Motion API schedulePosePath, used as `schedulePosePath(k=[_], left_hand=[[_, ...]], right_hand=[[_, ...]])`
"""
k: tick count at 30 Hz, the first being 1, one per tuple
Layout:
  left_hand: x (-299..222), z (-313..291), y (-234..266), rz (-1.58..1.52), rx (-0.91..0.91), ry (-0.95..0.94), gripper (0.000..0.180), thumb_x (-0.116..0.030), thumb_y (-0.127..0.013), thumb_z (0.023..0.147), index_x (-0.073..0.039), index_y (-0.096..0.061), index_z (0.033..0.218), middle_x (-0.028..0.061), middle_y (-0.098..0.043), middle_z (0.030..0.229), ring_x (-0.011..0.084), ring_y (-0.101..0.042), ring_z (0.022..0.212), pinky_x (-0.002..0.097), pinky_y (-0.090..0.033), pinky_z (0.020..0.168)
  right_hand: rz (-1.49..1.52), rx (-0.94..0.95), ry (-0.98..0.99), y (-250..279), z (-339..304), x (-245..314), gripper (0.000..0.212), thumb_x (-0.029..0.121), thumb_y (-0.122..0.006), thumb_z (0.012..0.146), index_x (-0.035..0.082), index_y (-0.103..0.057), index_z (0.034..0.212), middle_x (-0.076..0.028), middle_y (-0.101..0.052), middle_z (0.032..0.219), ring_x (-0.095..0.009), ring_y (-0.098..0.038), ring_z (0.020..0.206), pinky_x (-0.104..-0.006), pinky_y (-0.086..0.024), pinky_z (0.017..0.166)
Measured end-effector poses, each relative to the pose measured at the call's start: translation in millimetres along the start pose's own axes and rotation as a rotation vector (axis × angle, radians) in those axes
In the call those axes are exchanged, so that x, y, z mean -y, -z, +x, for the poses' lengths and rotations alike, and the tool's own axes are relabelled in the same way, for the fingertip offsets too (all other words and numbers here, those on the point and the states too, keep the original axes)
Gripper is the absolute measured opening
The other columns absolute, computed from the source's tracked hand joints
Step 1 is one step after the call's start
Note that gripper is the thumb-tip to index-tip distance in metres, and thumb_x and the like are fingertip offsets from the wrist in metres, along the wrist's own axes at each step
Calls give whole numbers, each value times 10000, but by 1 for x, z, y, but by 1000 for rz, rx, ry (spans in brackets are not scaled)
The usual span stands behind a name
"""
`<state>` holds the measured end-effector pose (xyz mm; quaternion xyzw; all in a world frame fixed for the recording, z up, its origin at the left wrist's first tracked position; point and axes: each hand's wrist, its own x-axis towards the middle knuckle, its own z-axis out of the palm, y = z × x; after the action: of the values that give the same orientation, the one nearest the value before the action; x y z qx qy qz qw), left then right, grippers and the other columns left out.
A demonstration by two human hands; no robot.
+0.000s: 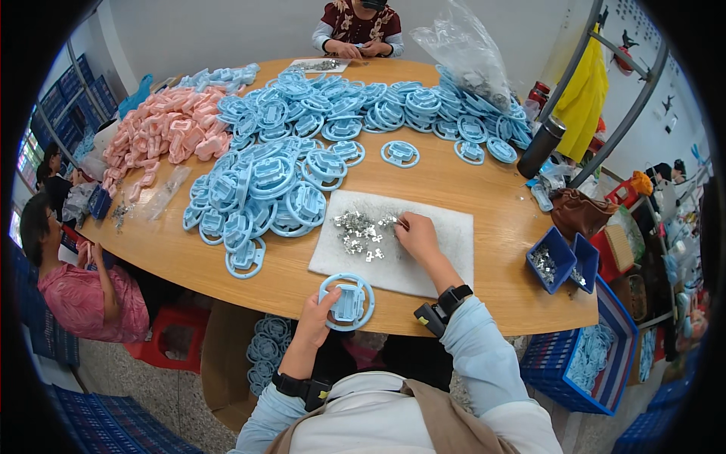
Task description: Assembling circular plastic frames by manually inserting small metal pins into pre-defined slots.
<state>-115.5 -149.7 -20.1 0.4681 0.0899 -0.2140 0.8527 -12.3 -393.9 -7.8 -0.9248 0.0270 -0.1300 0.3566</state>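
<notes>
My left hand (311, 316) grips a round light-blue plastic part (349, 303) by its left rim, at the table's near edge. The part is a ring with a ribbed block across its middle. On a white foam mat (442, 261) in front of me lies a heap of small silvery metal clips (361, 227). My right hand (417, 236) is at the right side of that heap, thumb and fingers pinched together over the mat. Whatever sits between those fingertips is too small to make out.
Light-blue parts (274, 170) are piled beyond the mat, with pink parts (170, 125) at the left. Blue bins (550, 257) of metal pieces, a black flask (541, 147) and a blue crate (614, 333) stand right. Co-workers (359, 30) sit across and at left (91, 291).
</notes>
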Motion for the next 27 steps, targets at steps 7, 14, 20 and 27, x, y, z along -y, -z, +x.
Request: schedulePosePath(k=[7, 14, 20, 27], left_hand=[[-2, 1, 0, 7, 29, 18, 156, -196, -576, 840, -66, -542, 919, 50, -614, 843, 137, -621, 737, 271, -523, 660], [-5, 0, -4, -9, 25, 22, 134, -183, -580, 850, -62, -552, 900, 44, -620, 828, 117, -621, 713, 247, -521, 615], [-3, 2, 0, -3, 28, 25, 143, -182, -582, 849, -58, -549, 911, 43, -615, 834, 112, -615, 725, 248, -521, 615], [-5, 0, -2, -3, 10, 20, 140, -188, -588, 846, -64, -552, 900, 25, -602, 808, 102, -607, 704, 239, -517, 607]], right_hand=[[134, -42, -86, 27, -16, -6, 126, 109, -587, 710, -15, -606, 720, -154, -602, 655, -259, -581, 608, -328, -459, 593], [196, -44, -119, 30, -21, -18, 144, 120, -608, 701, -14, -620, 752, -126, -599, 647, -205, -553, 579, -300, -452, 578], [191, -50, -6, 14, -18, -9, 212, 131, -609, 711, 12, -634, 884, -139, -579, 757, -265, -571, 694, -349, -455, 642], [-61, -100, 139, -12, -4, 5, 189, 125, -556, 764, 67, -639, 924, -127, -551, 886, -319, -572, 748, -402, -465, 671]])
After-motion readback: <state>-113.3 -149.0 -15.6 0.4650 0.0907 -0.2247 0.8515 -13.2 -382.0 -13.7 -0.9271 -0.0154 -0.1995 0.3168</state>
